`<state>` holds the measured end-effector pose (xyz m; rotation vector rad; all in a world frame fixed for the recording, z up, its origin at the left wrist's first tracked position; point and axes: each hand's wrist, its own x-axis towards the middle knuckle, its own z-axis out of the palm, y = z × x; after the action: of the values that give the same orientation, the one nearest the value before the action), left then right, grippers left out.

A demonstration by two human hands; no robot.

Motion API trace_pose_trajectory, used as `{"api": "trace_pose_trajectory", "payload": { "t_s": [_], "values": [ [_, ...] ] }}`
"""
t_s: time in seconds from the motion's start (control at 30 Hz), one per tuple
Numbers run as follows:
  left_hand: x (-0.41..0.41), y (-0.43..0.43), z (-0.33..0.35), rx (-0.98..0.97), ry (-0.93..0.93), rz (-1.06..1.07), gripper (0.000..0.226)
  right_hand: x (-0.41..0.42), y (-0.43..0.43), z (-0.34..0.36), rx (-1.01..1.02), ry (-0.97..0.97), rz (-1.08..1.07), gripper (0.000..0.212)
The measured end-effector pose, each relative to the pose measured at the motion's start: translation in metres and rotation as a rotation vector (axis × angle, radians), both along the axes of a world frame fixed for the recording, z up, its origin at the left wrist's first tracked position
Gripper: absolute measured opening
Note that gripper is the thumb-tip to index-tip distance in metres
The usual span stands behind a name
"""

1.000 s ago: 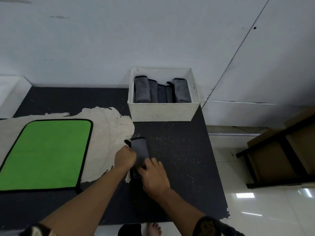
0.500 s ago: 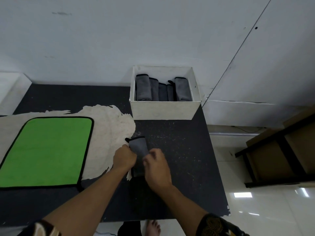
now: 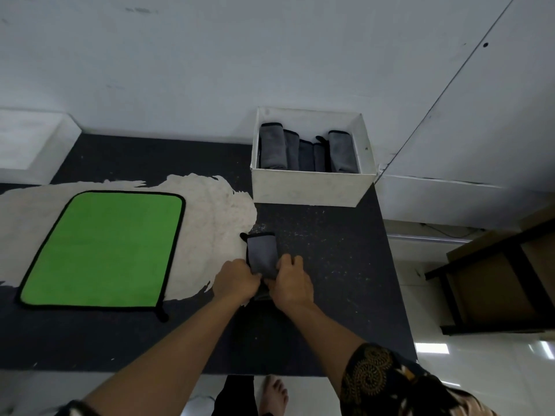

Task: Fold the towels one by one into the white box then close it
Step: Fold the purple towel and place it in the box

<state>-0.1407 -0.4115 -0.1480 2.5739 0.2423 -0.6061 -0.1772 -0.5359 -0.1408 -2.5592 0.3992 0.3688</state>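
Left hand [image 3: 237,280] and right hand [image 3: 289,283] curl round the near end of the grey towel [image 3: 261,253]. Bare table [image 3: 330,265] separates it from the box [image 3: 309,189]; green towel [image 3: 102,247] well left.

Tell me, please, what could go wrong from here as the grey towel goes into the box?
1. The left hand and right hand grip only the near end of the grey towel; lifted, its fold may open.
2. The row of towels nearly spans the box, so squeezing another in could skew them.
3. The green towel needs room too.
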Motion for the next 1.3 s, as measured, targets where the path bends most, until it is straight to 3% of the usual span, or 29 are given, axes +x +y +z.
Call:
{"api": "trace_pose_trajectory", "payload": {
  "t_s": [0.23,0.37,0.5,0.6,0.7,0.8,0.9,1.03,1.1,1.17,1.3],
  "values": [
    [-0.003,0.002,0.007,0.07,0.007,-0.031,0.019,-0.003,0.0,0.001,0.077,-0.082,-0.141,0.029],
    [-0.005,0.005,0.013,0.043,0.002,-0.018,0.019,0.004,0.007,0.0,0.199,0.062,-0.149,0.047],
    [-0.01,0.008,0.018,-0.127,0.03,0.03,0.03,0.016,0.011,0.011,0.458,0.191,-0.239,0.036],
    [-0.01,0.009,0.028,-0.265,0.018,0.109,0.054,0.017,0.014,0.025,0.749,0.193,-0.292,0.016],
    [-0.002,0.009,0.045,-0.411,0.005,0.138,0.062,0.013,0.019,0.047,0.981,0.155,-0.303,0.021],
    [0.006,0.019,0.066,-0.435,-0.144,0.031,0.05,0.011,0.028,0.062,1.112,0.067,-0.348,0.034],
    [0.012,0.031,0.085,-0.354,-0.401,-0.096,0.036,0.01,0.04,0.076,1.253,-0.031,-0.554,0.031],
    [0.012,0.046,0.108,-0.298,-0.588,-0.236,0.028,0.018,0.058,0.092,1.205,-0.226,-0.704,0.034],
    [0.013,0.051,0.116,-0.288,-0.645,-0.26,0.025,0.025,0.065,0.102,1.141,-0.3,-0.716,0.026],
    [0.016,0.054,0.125,-0.3,-0.642,-0.257,0.027,0.032,0.07,0.116,1.109,-0.356,-0.733,0.017],
    [0.021,0.054,0.15,-0.327,-0.537,-0.206,0.033,0.038,0.073,0.14,1.077,-0.454,-0.764,0.017]
  ]
}}
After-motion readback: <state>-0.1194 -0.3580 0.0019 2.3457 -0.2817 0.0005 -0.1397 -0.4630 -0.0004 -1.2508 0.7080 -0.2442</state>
